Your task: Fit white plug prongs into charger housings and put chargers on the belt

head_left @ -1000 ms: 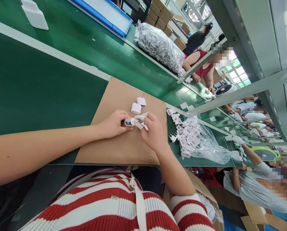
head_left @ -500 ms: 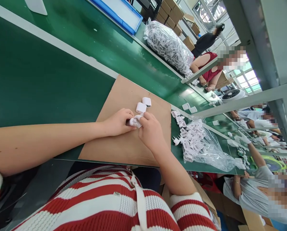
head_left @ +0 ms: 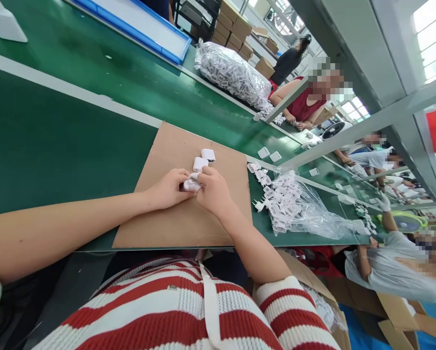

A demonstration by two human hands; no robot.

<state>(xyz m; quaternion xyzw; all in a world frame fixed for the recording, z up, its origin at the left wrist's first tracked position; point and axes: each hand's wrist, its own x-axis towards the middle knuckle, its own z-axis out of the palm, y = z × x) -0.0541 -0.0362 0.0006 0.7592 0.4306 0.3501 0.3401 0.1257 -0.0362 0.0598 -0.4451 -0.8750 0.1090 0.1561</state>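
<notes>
Over a brown cardboard sheet (head_left: 181, 223), both my hands meet at a small white plastic part (head_left: 191, 183). My left hand (head_left: 170, 188) is closed round its left end. The fingers of my right hand (head_left: 214, 191) pinch its right side, covering some of it. Just beyond my fingers lie two white square-shaped plastic pieces, one nearer (head_left: 199, 164) and one farther (head_left: 208, 155), close together on the cardboard.
Right of the cardboard, white plug parts (head_left: 285, 194) spill from a clear bag (head_left: 320, 221). Two white pieces (head_left: 269, 154) lie on the green table (head_left: 75, 146). Beyond are a full bag (head_left: 232, 73), a blue-rimmed tray (head_left: 183, 57) and several people at work.
The whole view has shifted, moving the table items leftward in the picture. Both hands still hold the white part, which now looks turned a little, with my right fingers farther over it.
</notes>
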